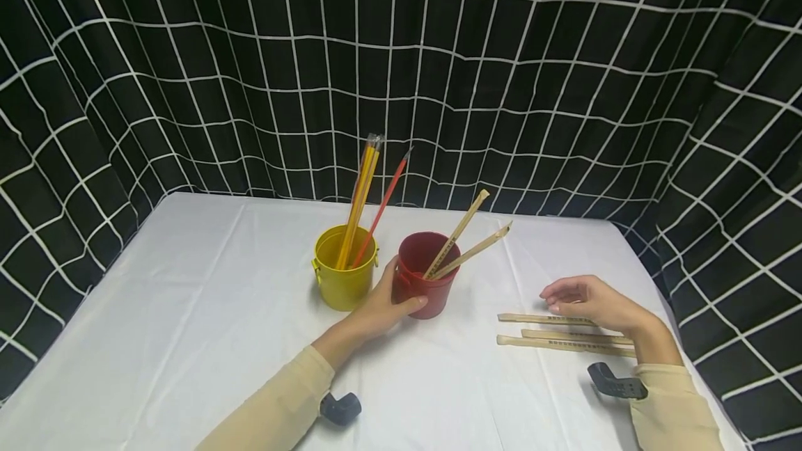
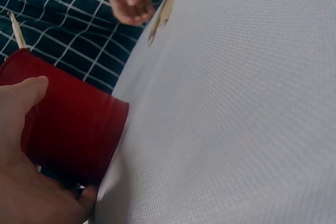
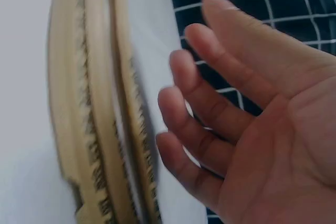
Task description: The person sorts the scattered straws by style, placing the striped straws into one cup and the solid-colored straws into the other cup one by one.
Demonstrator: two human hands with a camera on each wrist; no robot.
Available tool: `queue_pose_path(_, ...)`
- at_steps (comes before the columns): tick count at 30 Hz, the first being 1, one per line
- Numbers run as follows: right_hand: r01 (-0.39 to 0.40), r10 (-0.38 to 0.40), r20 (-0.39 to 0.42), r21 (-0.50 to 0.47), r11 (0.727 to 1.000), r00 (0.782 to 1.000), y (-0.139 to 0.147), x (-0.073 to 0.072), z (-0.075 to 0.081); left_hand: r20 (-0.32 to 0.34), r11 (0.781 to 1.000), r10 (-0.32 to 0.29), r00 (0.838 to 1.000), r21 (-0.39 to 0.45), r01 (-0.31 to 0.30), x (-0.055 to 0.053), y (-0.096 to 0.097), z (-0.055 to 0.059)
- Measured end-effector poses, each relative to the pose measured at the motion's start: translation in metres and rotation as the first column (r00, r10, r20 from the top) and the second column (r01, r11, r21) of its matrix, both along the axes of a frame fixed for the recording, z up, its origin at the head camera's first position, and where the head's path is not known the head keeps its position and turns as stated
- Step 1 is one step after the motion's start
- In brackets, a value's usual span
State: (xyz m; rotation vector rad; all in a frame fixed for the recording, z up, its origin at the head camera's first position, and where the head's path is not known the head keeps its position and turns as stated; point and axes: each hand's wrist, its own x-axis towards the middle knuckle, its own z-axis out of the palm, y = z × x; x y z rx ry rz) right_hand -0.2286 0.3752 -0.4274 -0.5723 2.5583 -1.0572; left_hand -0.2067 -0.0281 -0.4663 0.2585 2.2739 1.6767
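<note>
My left hand (image 1: 382,305) grips the near side of a small red bucket (image 1: 432,296), thumb across its front, as the left wrist view also shows. Two tan, paper-wrapped sticks (image 1: 466,256) with dark print lean out of this bucket to the right. Over on the right, my right hand (image 1: 592,301) hovers at the far edge of three similar wrapped sticks (image 1: 557,343) lying side by side. In the right wrist view its fingers (image 3: 205,108) are loosely bent and hold nothing, with the printed sticks (image 3: 94,103) beside them.
A yellow bucket (image 1: 344,289) stands just left of the red one, holding several yellow pencils (image 1: 358,207) and a red one (image 1: 388,193). White cloth covers the table (image 1: 175,339). Behind and at the sides hangs a black curtain (image 1: 376,54) with white grid lines.
</note>
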Motion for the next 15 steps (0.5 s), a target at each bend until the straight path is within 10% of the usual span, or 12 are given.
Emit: queue_pose_path(15, 0.139, -0.148, 0.035, 0.188, 0.972, 0.988, 0.001, 0.004, -0.015, 0.007, 1.000, -0.009, 1.000, 0.006, 0.009, -0.001, -0.001, 0.000)
